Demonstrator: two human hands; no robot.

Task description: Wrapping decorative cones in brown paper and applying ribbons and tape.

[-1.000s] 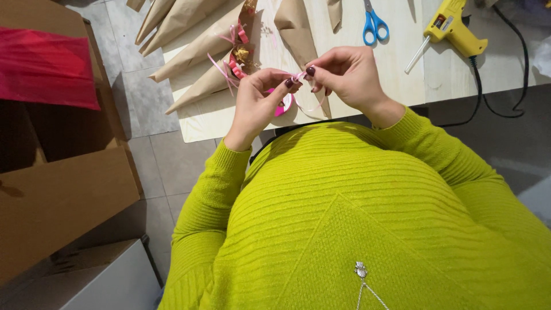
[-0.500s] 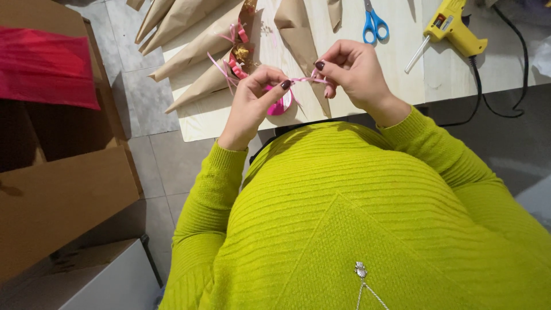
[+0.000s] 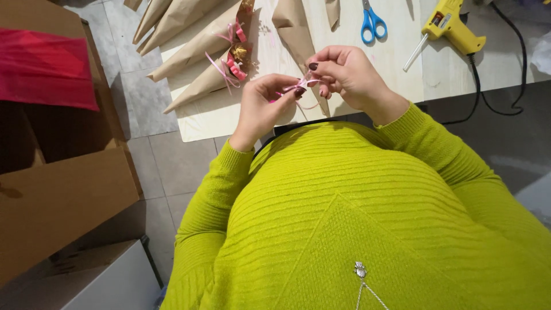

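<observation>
— Head view, looking down. Left hand (image 3: 265, 106) pinched shut on a thin pink ribbon (image 3: 299, 87). Right hand (image 3: 347, 73) pinched on the other end of it, fingertips close together.

— And where exactly?

— Held up over the near edge of the tabletop (image 3: 459, 69), toward its near left corner. Not lying on the wood. A brown paper cone (image 3: 295, 34) right under and behind the hands.

— More cones?

— Yes, further left. Two filled cones (image 3: 215, 63) with pink bows, tips poking toward the left edge. More plain cones (image 3: 166, 20) at the far left, sticking out past the edge over the grey floor tiles (image 3: 166, 161).

— On the right side?

— Blue scissors (image 3: 372, 23) near the far edge. Yellow glue gun (image 3: 450, 28) beside them, well apart from the hands, black cord (image 3: 505, 86) hanging over the near edge.

— Room to move?

— Bare wood between right hand and glue gun. Tight on the left: brown cardboard box (image 3: 63, 189) with red paper (image 3: 43, 69) inside, close to the left elbow. White box (image 3: 103, 281) lower down, near the green sleeve (image 3: 206, 212).
</observation>
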